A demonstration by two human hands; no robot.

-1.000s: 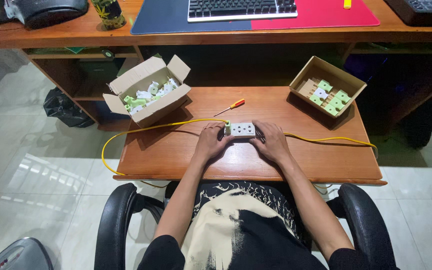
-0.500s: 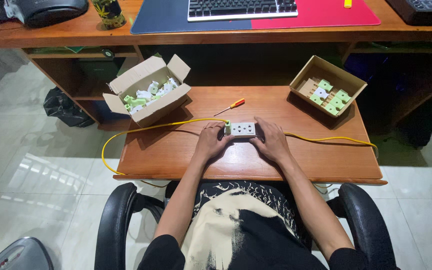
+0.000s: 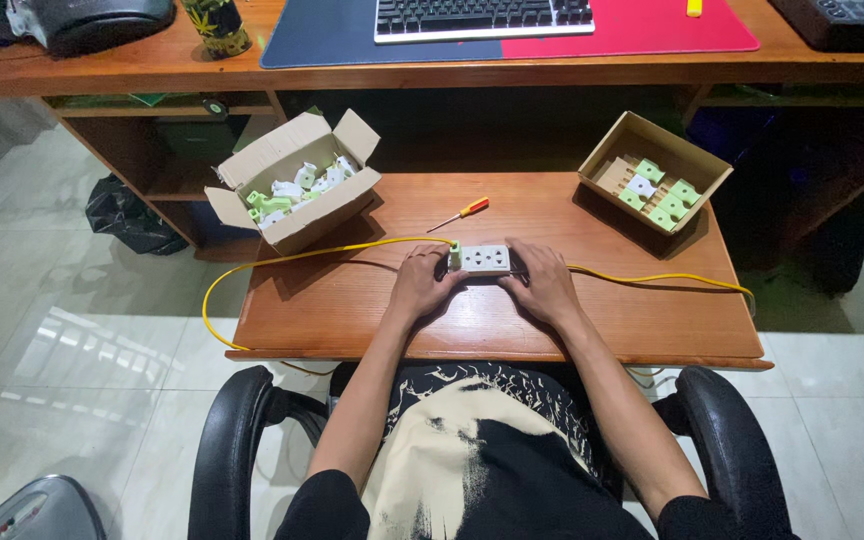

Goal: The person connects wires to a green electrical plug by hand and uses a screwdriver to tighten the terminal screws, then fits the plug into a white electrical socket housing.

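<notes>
Gripping white socket block (image 3: 483, 259) from both ends, we got left hand (image 3: 422, 282) and right hand (image 3: 542, 281) clamped on it, fingers curled round its sides. Block sits mid-front on low wooden table (image 3: 372, 310). Yellow cable (image 3: 282, 260) runs out both sides. Orange-handled screwdriver (image 3: 460, 213) just behind. Open cardboard box (image 3: 297, 180) of white and green parts at left, second box (image 3: 654, 170) at right.

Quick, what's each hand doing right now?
Left hand: fingers closed on the left end of the socket block.
Right hand: fingers closed on its right end.
</notes>
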